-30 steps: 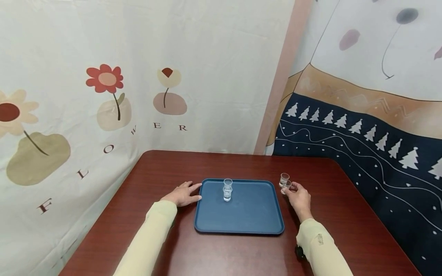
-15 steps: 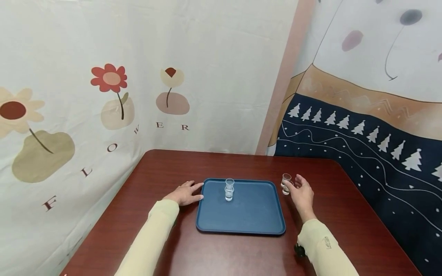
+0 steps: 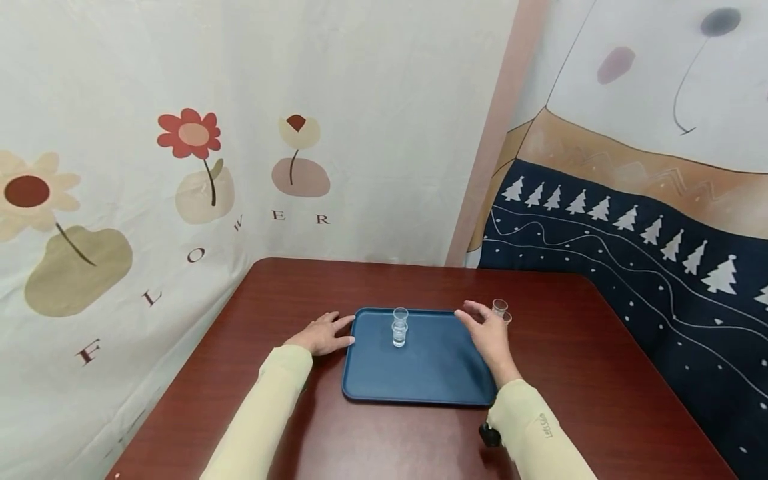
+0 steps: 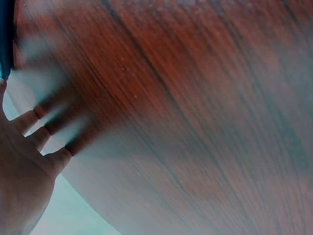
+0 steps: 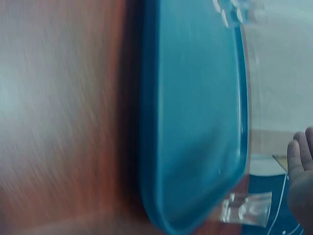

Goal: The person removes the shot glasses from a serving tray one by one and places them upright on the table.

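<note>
A blue rectangular tray (image 3: pixel 414 377) lies on the table. My left hand (image 3: pixel 321 337) rests beside it, fingers spread, with fingertips at its left rim. Near the tray's back left stand clear shot glasses (image 3: pixel 399 335), overlapping in line, so whether they are stacked or one behind the other I cannot tell. My right hand (image 3: pixel 491 339) hovers over the tray's right edge with thumb and fingers apart and nothing between them. Just behind it, on the table right of the tray, are two more shot glasses (image 3: pixel 500 306), partly hidden by the hand. One clear glass (image 5: pixel 247 208) also shows in the right wrist view.
The dark red wooden table (image 3: pixel 384 440) carries the tray. A pale flower-print curtain (image 3: pixel 384 133) hangs behind it, and a dark blue tree-print cloth (image 3: pixel 600 267) hangs at the right.
My right hand let go of the nearer shot glass right of the tray and moved left, over the tray's right edge. My left hand has stayed at the left rim.
</note>
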Available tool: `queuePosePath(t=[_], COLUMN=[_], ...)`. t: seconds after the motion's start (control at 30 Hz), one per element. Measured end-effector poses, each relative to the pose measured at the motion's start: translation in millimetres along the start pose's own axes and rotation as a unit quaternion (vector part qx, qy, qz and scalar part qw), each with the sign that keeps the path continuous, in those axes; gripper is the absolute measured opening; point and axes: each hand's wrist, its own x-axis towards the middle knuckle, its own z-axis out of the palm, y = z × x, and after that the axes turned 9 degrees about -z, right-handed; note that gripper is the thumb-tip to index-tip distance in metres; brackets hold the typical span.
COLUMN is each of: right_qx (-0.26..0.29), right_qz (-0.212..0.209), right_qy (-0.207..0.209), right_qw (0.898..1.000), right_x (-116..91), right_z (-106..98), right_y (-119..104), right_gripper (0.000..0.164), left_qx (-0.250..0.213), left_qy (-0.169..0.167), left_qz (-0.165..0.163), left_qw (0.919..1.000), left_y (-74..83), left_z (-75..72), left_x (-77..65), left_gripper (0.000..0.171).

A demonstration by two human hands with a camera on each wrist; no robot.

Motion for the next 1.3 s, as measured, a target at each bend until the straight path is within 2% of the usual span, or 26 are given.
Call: queuePosePath(t=[0.1,0.43,0.57,0.9,1.3], right_qx=[0.014,-0.021,-0.034,-0.061,-0.077], right_qz=[0.005,-0.002,-0.001,-0.027,-0.017], right_qy=[-0.003,-0.039,-0.052,-0.087,-0.101], right_qw=[1.000,0.999,0.998,0.994,0.992], right_x=[-6,-25,-27,-27,-27], right_z=[14,53,61,80,102], right_y=[-4,-3,-3,-10,-18], right_gripper=[0.040,0.044,0.046,0.051,0.052], left_qx=[0.002,0.011,0.011,0.013,0.017], left_qy=[0.000,-0.001,-0.003,-0.007,-0.004], left_qz=[0.000,-0.001,-0.009,-0.004,-0.005], left_qw=[1.0000,0.9999,0.9999,0.9999,0.9998], left_y=[0.8,1.6,2.1,0.8,2.4], left_z=[-1.4,-2.3,-3.2,-2.1,-3.6], left_x=[0.3,0.6,0.1,0.2,-1.8], left_gripper=[0.065,0.065,0.066,0.065,0.065])
